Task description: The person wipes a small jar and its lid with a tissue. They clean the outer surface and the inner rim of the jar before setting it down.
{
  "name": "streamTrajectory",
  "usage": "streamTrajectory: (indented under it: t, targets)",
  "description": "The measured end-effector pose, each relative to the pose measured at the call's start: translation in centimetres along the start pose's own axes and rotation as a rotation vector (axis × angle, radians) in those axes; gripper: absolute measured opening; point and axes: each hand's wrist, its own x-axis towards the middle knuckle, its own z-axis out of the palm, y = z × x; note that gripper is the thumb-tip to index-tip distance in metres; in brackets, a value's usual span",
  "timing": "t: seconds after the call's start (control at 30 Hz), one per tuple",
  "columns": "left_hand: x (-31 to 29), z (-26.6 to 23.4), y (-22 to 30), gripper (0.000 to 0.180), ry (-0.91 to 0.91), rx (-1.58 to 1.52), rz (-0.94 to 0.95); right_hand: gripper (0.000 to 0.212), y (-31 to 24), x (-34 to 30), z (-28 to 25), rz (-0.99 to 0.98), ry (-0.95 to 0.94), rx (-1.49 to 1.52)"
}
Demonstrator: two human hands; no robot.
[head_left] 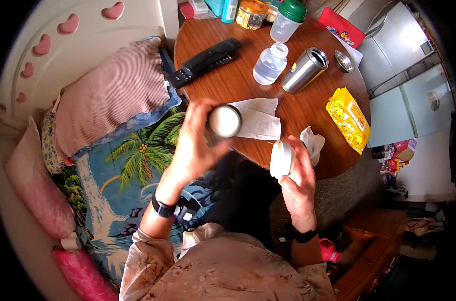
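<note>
In my right hand is a white round lid, pinched between thumb and fingers over the table's near edge. My left hand, a little blurred, curves beside a dark-rimmed round container with a white top or contents. Its thumb and fingers are spread apart; whether they touch the container is hard to see. A flat white tissue extends to the right from the container. Next to my right hand lies a crumpled white tissue.
On the wooden table stand a clear bottle, an open steel flask and a green-lidded shaker. A steel cap, yellow wipes pack and black cordless phone lie around them. The bed with a pillow adjoins at left.
</note>
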Motion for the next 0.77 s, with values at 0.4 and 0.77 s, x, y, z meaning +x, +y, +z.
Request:
streamTrajectory:
  t: [0.4,0.77]
  targets:
    - [-4.2,1.6,6.8,0.075,-0.31,-0.236,0.151,0.078,-2.2,-3.1,0.5,-0.082,-0.127,-0.251]
    - [-6.4,3.0,8.3,0.078,-0.493,-0.573,0.033,0.087,-4.2,-6.2,-1.3,-0.096,-0.203,-0.412]
